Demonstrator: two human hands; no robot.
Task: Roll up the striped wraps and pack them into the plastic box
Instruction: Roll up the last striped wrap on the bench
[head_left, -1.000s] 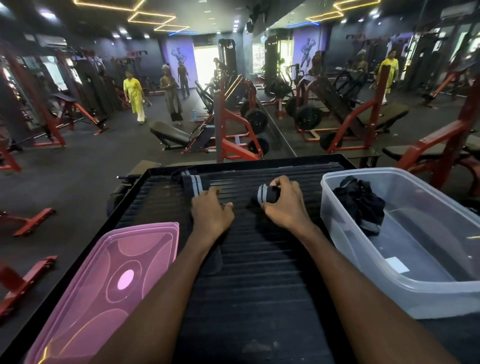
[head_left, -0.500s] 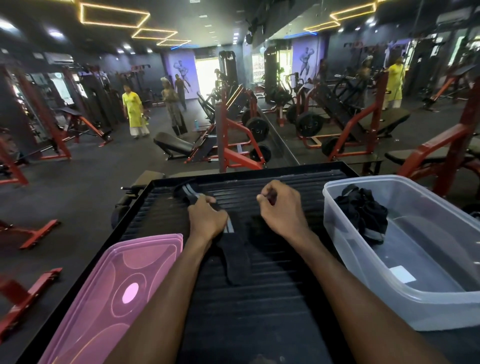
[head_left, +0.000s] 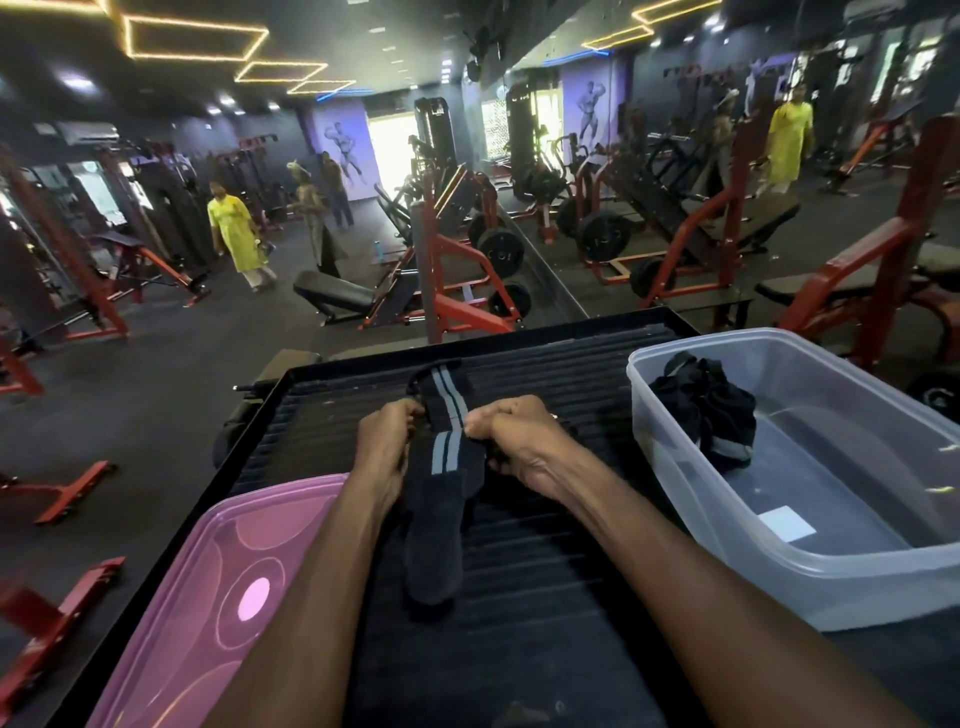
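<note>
Two hands (head_left: 384, 441) (head_left: 519, 441) pinching wrap (head_left: 441, 467) — lid (head_left: 218, 597), box (head_left: 831, 571) flanking

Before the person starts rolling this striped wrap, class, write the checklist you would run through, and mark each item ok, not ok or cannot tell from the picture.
1. Wrap laid out flat on the ribbed black platform: ok; the striped wrap lies lengthwise between the hands.
2. Both hands on the wrap: ok; the left hand and the right hand pinch its edges at about mid-length.
3. Wrap free of twists: cannot tell; the far end looks bunched.
4. Box open with room: ok; the clear plastic box holds only a dark bundle.
5. Lid out of the way: ok; the pink lid lies to the left.
</note>
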